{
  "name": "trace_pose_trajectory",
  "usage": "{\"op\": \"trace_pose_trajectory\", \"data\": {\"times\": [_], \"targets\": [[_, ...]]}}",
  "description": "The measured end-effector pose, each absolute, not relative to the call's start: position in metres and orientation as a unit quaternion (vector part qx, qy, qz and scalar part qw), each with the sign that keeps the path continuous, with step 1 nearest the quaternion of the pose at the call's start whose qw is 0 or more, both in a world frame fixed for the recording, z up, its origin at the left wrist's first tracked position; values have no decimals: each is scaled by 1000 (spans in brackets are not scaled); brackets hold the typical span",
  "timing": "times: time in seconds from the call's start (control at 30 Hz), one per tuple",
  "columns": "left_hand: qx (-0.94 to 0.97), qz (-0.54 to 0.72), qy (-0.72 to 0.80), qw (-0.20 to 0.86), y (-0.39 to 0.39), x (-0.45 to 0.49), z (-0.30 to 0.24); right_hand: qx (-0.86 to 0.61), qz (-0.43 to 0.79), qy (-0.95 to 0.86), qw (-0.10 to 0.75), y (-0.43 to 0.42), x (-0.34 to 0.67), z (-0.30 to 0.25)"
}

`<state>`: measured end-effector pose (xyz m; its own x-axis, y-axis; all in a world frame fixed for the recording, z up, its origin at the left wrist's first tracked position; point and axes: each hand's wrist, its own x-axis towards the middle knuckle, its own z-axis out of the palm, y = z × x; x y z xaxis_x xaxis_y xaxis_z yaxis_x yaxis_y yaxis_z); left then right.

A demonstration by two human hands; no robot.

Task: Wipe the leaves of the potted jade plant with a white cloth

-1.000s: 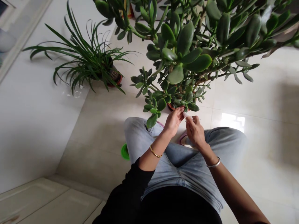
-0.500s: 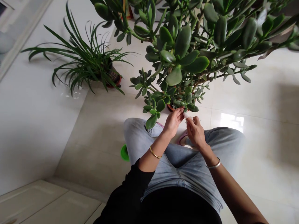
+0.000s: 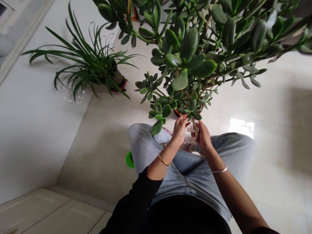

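A crumpled white cloth (image 3: 193, 130) hangs between my left hand (image 3: 179, 130) and my right hand (image 3: 203, 138), and both hands grip it. Just beyond my hands stands a jade plant (image 3: 181, 81) with thick, glossy green leaves. Its lowest leaves almost reach my left fingers. Foliage hides most of its terracotta pot (image 3: 177, 112). A gold bangle circles my left wrist, and a silver bangle circles my right.
A long-leaved green plant (image 3: 90, 61) stands in a dark pot (image 3: 119, 79) to the left, by the wall. My jeans-clad legs (image 3: 143, 143) lie below my hands, with a round green object (image 3: 130, 159) beside them. Glossy pale floor tiles (image 3: 268, 97) spread around.
The white cloth has opened from a small tip into a larger crumpled bunch. My hands have moved slightly closer together around it, and my right wrist has turned.
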<state>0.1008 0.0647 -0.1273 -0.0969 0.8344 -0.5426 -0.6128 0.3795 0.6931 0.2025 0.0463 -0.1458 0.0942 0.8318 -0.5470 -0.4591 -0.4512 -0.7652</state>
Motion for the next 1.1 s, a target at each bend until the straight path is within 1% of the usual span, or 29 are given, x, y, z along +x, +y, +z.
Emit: {"op": "trace_pose_trajectory", "data": {"times": [0.2, 0.37, 0.6, 0.8, 1.1], "targets": [[96, 569, 513, 635, 73, 108, -133, -494, 705, -115, 496, 46, 197, -137], [104, 565, 546, 609, 80, 111, -135, -405, 769, -31, 493, 43, 193, -129], [110, 558, 580, 583, 77, 115, -132, -397, 769, -19, 501, 46, 187, -127], [90, 546, 596, 582, 78, 118, -132, -348, 788, 15, 507, 53, 189, -133], [87, 557, 578, 590, 79, 115, -141, -336, 816, 52, 468, 50, 195, -135]]}}
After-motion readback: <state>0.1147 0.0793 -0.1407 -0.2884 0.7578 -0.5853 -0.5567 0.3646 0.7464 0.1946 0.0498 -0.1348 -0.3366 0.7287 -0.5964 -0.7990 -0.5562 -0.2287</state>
